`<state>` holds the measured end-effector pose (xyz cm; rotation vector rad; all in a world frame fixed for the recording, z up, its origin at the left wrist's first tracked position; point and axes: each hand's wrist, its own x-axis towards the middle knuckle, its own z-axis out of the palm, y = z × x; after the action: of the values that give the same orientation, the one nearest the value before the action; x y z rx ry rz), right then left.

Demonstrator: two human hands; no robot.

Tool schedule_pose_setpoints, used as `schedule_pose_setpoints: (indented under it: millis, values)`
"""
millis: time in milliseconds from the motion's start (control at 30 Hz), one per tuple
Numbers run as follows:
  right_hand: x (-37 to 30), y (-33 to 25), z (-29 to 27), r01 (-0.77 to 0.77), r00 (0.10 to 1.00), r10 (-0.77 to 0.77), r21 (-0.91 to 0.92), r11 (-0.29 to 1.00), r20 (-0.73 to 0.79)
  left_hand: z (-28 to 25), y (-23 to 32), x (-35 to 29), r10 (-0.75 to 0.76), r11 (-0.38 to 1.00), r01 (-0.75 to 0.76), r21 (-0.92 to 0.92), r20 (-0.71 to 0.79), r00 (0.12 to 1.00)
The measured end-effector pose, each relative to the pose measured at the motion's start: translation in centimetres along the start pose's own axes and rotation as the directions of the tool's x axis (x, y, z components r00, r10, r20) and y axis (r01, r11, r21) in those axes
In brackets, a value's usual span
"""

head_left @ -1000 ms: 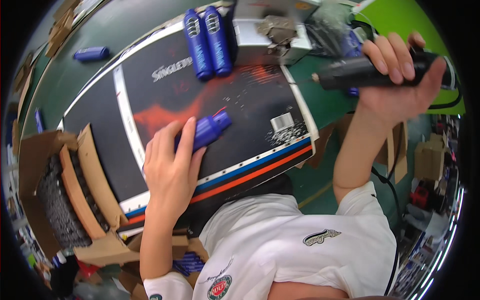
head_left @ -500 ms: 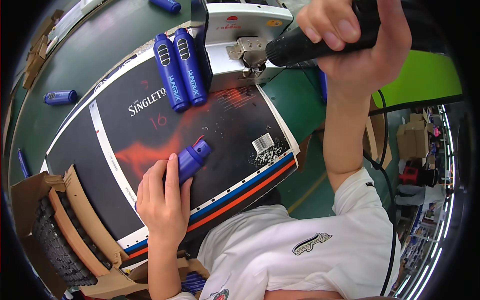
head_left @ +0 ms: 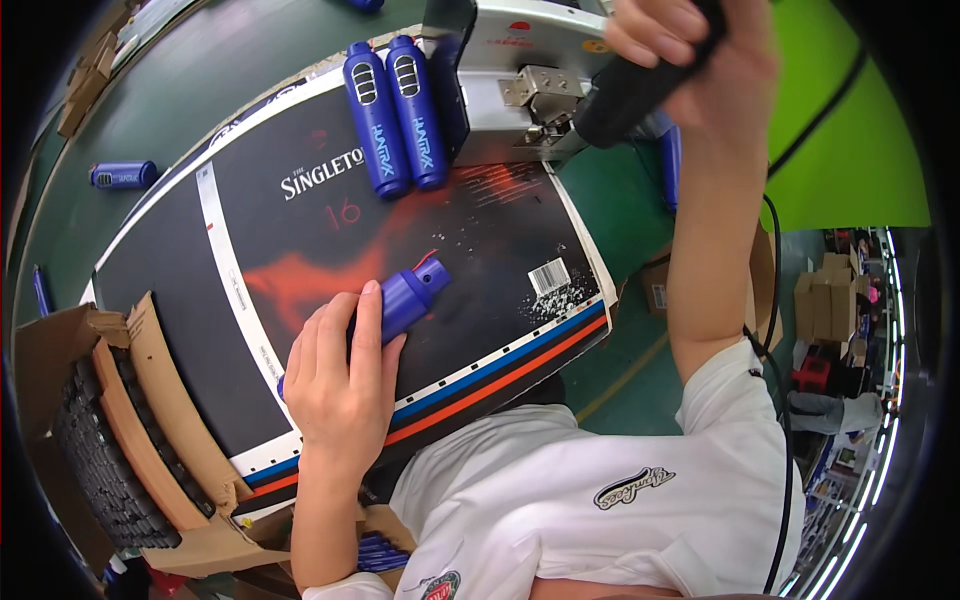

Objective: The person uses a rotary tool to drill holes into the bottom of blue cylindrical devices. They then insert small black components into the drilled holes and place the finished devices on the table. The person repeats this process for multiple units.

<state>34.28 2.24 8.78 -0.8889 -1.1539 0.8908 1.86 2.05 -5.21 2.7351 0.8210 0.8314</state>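
My left hand [head_left: 346, 375] is wrapped round a blue cylindrical tube [head_left: 407, 304] lying slantwise on the dark printed board [head_left: 330, 245]. A thin red wire sticks out by the tube's upper end. Up at the right, my right hand [head_left: 715, 75] grips a black corded electric screwdriver [head_left: 630, 100], its nose close to the metal fitting [head_left: 545, 100] of a silver machine [head_left: 520, 35]. The hand is slightly blurred, and the bit cannot be made out. Two more blue tubes [head_left: 374, 120] with dark oval panels lie side by side against the machine.
A cardboard box [head_left: 180, 420] at the lower left holds rows of black parts. Another carton with blue pieces [head_left: 380, 552] sits by my left forearm. Further blue tubes [head_left: 123, 175] lie on the green table [head_left: 230, 80]. A black cable [head_left: 778, 400] hangs along my right arm.
The screwdriver has shifted slightly right, its nose staying near the machine's metal fitting, and my right hand has tilted upward. My left hand keeps hold of the tube. The whole view has shifted slightly.
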Motion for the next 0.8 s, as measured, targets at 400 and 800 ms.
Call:
schedule_pose_setpoints:
  millis: [400, 800]
  values:
    - [-6.9, 0.2, 4.6, 0.069, 0.982, -0.122, 0.331, 0.941, 0.141, 0.5, -0.4, -0.8, 0.014, 0.999, -0.017, -0.032, -0.078, 0.997]
    - [-7.8, 3.8, 6.3, 0.128, 0.985, -0.015, 0.667, 0.734, -0.173, -1.8, 0.4, 1.0, -0.171, 0.818, 0.113, -0.564, -0.051, 0.984]
